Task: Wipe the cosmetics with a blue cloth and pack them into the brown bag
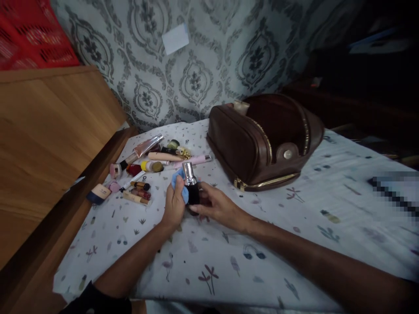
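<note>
The left hand (174, 206) pinches a blue cloth (176, 177) against the bottle (193, 192); the right hand (220, 206) holds it. Looks like wiping to me; the next rub needs a steady grip.

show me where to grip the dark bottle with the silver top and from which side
Probably best around the broad lower body of the dark bottle, from the right, where the right hand holds it. It is roughly upright, its silver top is narrower, and the left hand with the blue cloth covers its left.
</note>
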### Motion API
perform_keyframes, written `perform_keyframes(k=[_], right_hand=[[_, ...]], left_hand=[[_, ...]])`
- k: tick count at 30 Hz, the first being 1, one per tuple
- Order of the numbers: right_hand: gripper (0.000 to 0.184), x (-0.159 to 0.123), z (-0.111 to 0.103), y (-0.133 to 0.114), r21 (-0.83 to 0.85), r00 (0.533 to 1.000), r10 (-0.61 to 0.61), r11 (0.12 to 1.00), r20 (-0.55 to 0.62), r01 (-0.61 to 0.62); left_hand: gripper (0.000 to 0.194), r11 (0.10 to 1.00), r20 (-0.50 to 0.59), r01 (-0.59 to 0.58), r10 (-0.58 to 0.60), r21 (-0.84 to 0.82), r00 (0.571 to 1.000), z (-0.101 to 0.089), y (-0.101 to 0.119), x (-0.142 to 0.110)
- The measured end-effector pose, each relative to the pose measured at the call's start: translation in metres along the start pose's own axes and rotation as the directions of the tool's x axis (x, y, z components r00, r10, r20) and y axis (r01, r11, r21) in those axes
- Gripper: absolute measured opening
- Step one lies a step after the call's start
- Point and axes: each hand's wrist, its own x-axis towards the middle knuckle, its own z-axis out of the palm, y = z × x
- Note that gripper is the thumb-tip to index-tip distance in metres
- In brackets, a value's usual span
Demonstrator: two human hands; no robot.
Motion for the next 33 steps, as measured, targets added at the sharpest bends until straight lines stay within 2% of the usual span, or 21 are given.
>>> perform_keyframes(k=[3,6,9,11,14,17,22,26,33], right_hand=[[0.054,0.002,-0.002,-0.002,0.081,0.999,0.048,0.996,0.000,-0.048],[0.045,0.002,-0.006,-0.008,0.023,0.999,-0.005,1.000,-0.043,0.006],[0.036,0.001,-0.010,-0.015,-0.018,0.989,-0.084,0.996,-0.118,0.082],[0.037,0.000,-0.013,-0.017,-0.013,0.979,-0.074,0.997,-0.188,0.073],[0.045,0.001,-0.018,-0.017,0.033,0.969,0.022,0.999,-0.245,-0.014],[0.051,0.002,-0.019,-0.016,0.126,0.975,0.093,0.990,-0.202,-0.068],[0.060,0.001,-0.014,-0.017,0.251,0.986,0.162,0.957,-0.046,-0.146],[0.062,0.000,-0.013,-0.018,0.219,0.981,0.191,0.957,0.004,-0.188],[0.053,0.001,-0.013,-0.015,0.126,0.983,0.166,0.980,-0.080,-0.155]], left_hand=[[0.062,0.999,-0.067,0.001,0.002,0.033,0.998,-0.006,0.002,0.006],[0.052,0.996,-0.134,-0.088,0.090,0.022,0.987,-0.014,0.005,0.019],[0.040,0.972,-0.004,-0.213,0.214,-0.096,0.977,-0.022,0.007,0.038],[0.036,0.966,0.106,-0.165,0.189,-0.199,0.976,-0.026,0.005,0.048],[0.041,0.932,0.196,-0.016,0.093,-0.362,0.976,-0.028,-0.001,0.053],[0.054,0.884,0.268,0.073,0.061,-0.462,0.961,-0.027,-0.006,0.049],[0.065,0.867,0.353,0.165,0.014,-0.470,0.935,-0.025,-0.005,0.037],[0.064,0.868,0.339,0.192,-0.030,-0.458,0.940,-0.025,-0.006,0.034],[0.065,0.868,0.216,0.136,-0.034,-0.477,0.976,-0.023,-0.014,0.037]])
